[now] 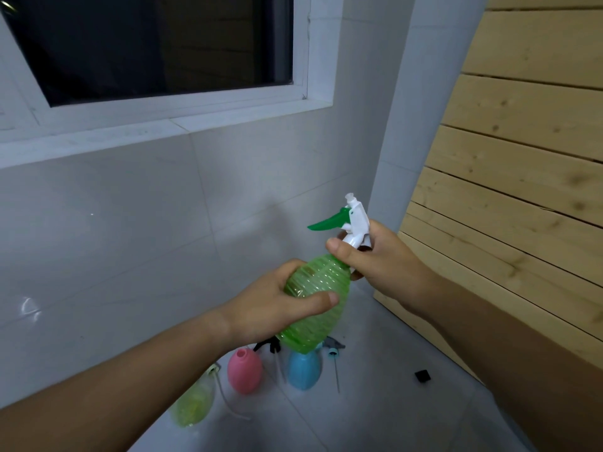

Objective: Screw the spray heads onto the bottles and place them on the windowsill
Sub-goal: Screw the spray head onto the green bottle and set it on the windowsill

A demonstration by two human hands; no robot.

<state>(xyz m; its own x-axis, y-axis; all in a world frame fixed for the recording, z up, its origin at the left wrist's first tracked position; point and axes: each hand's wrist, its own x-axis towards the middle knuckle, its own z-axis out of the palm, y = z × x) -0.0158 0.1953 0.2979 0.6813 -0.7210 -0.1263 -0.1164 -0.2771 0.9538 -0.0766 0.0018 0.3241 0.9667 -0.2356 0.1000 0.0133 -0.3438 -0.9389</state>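
The green bottle [311, 300] is held mid-air, centre frame. The left hand [270, 305] clasps its body to brace it; the right hand [378, 259], at 1 o'clock, grips the spray head [354, 220] collar for threading. The windowsill [98, 138] lies at 10 o'clock.

Dark window [156, 44] in white frame, grey tiled wall [130, 223], pale wood slats [522, 158], seemingly tiled floor [391, 402]

- Ribbed translucent green bottle [313, 295] is showing mid-frame, wearing a white spray head [355, 223] with green trigger.
- Pink bottle [244, 370], blue bottle [303, 370], yellow bottle [192, 406] are standing low in the frame.
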